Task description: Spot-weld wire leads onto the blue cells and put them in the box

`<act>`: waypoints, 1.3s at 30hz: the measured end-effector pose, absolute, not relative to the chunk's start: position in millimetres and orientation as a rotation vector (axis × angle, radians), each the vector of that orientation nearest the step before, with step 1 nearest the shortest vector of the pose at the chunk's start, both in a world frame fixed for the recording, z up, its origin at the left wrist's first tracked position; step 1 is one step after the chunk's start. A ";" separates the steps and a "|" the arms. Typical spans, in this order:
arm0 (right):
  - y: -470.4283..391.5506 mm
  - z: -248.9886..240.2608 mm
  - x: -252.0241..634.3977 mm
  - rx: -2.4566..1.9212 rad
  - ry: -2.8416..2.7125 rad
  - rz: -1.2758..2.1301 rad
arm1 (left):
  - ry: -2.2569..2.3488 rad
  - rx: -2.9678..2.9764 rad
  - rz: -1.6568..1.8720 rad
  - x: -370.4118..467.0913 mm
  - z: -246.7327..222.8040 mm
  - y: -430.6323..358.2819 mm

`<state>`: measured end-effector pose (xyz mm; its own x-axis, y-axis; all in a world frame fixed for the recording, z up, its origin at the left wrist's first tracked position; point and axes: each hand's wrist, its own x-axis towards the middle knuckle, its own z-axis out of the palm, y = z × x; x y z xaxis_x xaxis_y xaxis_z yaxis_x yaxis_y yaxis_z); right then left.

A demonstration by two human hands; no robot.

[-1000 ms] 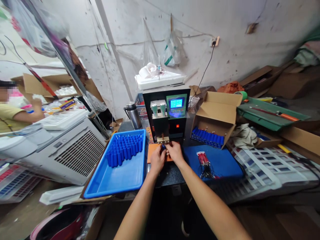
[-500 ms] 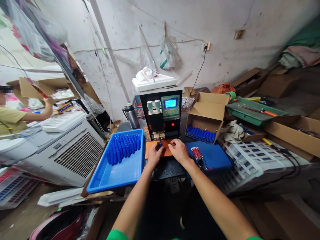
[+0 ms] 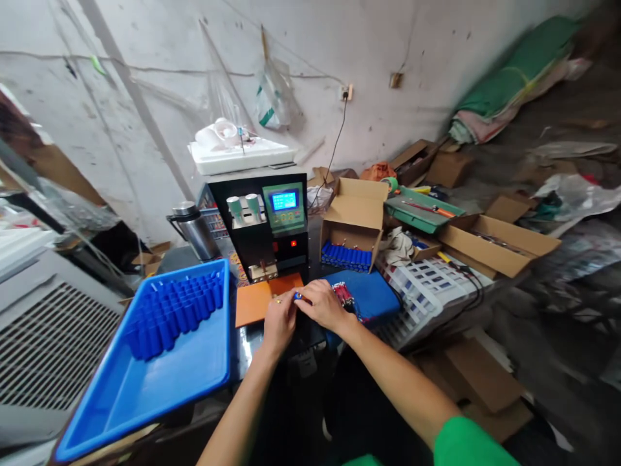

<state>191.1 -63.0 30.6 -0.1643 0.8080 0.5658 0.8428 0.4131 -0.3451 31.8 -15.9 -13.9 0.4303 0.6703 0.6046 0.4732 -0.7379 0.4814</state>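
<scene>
A blue cylindrical battery cell (image 3: 297, 296) shows end-on between my two hands, mostly covered by fingers. My left hand (image 3: 280, 321) is closed round it from the left, and a small shiny spot near those fingers is too small to make out. From the right, my right hand (image 3: 321, 304) pinches at the same cell. Both hands are over the front right edge of an orange board (image 3: 253, 304). Behind the board stands a black spot welder (image 3: 242, 243) with a lit screen. Red-and-black wire leads (image 3: 343, 294) lie just right of my right hand.
On the left, a blue tray (image 3: 184, 382) carries several upright blue cells (image 3: 177, 314). An open cardboard box (image 3: 356, 200) with wired cells stands right of the welder, behind a blue pad (image 3: 376, 294). A steel flask (image 3: 196, 233) is at the back left.
My view has turned to the right. The cell has come away from the welder's tips toward me, and my right hand has closed in on it beside my left.
</scene>
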 end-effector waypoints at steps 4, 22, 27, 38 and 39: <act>-50.4 23.5 226.4 -1.489 -1.748 -0.184 | 0.947 2.494 1.346 33.1 -18.9 -20.6; 70.3 -38.5 304.5 -1.856 -1.578 -0.435 | 0.790 2.567 1.256 -8.4 -71.4 -47.5; 77.5 -38.5 306.5 -1.906 -1.581 -0.395 | 0.825 2.540 1.271 -6.9 -72.2 -49.8; 39.1 -3.0 311.7 -1.845 -1.570 -0.248 | 0.955 2.441 1.245 1.3 -72.2 -50.2; 30.1 -0.4 313.1 -1.857 -1.562 -0.179 | 0.961 2.429 1.247 2.1 -72.4 -49.7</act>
<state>313.1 30.1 -0.4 0.2653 0.8142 0.5164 0.9098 -0.0342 -0.4136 2.1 -49.7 -72.4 0.4174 0.6541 0.6308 0.4437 -0.7525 0.4867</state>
